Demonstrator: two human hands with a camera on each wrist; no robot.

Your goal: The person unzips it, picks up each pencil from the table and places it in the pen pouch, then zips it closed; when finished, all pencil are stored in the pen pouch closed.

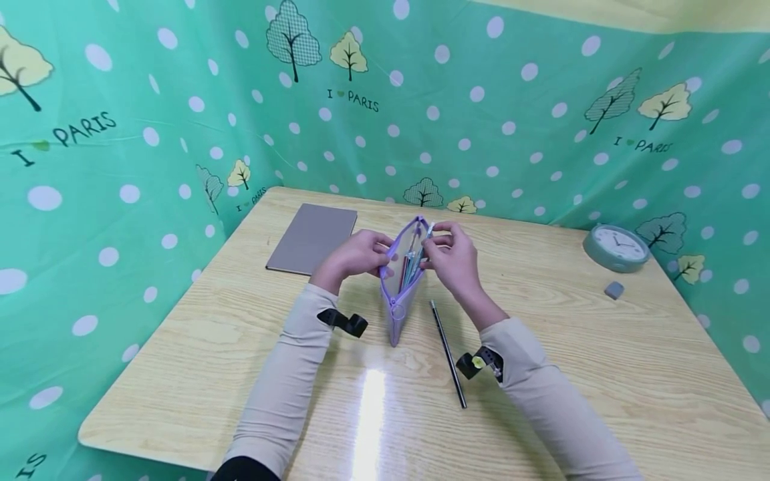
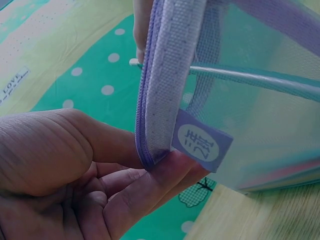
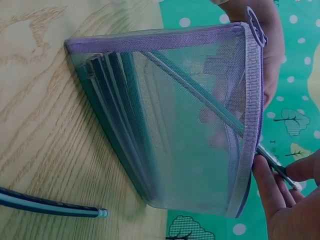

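A purple-edged mesh pencil case (image 1: 394,325) stands on the table with its zipper undone and its mouth facing up. My left hand (image 1: 361,254) pinches the zipper edge between thumb and fingers, beside a purple fabric label (image 2: 202,142). On the opposite side, my right hand (image 1: 455,262) pinches the upper end of a shiny greenish pencil (image 3: 271,161). The rest of that pencil slants down inside the case, seen through the mesh. Several other pencils (image 3: 115,95) lie together along the bottom of the case. A dark pencil (image 1: 448,354) lies on the table below my right hand.
A grey notebook (image 1: 315,237) lies at the back left of the wooden table (image 1: 541,321). Toward the back right stand a round green clock (image 1: 616,248) and a small grey eraser (image 1: 614,290). A green dotted curtain (image 1: 421,120) hangs behind and on both sides.
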